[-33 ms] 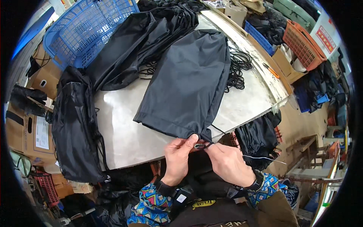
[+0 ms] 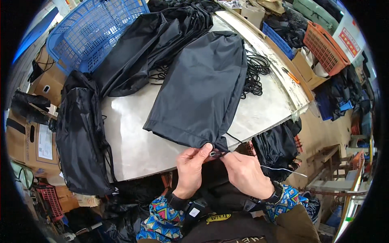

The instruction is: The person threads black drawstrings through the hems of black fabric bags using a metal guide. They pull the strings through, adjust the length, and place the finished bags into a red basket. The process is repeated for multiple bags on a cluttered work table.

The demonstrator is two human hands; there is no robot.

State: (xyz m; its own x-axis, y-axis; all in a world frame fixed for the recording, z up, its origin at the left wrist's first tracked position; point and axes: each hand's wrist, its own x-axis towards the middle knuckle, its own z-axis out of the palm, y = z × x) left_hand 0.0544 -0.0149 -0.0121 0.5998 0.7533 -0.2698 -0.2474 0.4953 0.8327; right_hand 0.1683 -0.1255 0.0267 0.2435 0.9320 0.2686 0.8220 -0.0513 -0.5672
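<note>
A black fabric bag [image 2: 198, 89] lies flat on the pale table, its near corner over the edge. My left hand [image 2: 191, 168] is closed on that corner, thumb pressing on top. Closed beside it, my right hand [image 2: 246, 174] has its fingertips pinched at the bag's corner. A thin white wire [image 2: 283, 169] sticks out to the right from under my right hand. Between the fingertips shows a small shiny loop [image 2: 212, 154]; whether it belongs to the wire I cannot tell. A black cord [image 2: 234, 138] runs from the bag's corner toward my right hand.
More black bags [image 2: 133, 52] lie at the back left, by a blue plastic basket [image 2: 95, 34]. One bag [image 2: 81, 137] hangs over the table's left edge. Black cords [image 2: 255, 75] lie bunched beyond my bag. Orange-handled snips [image 2: 291, 75] rest on the right rim.
My right fingertips have shifted very slightly right at the bag's corner, and the small loop looks turned. The bag and my left hand stay in place.
</note>
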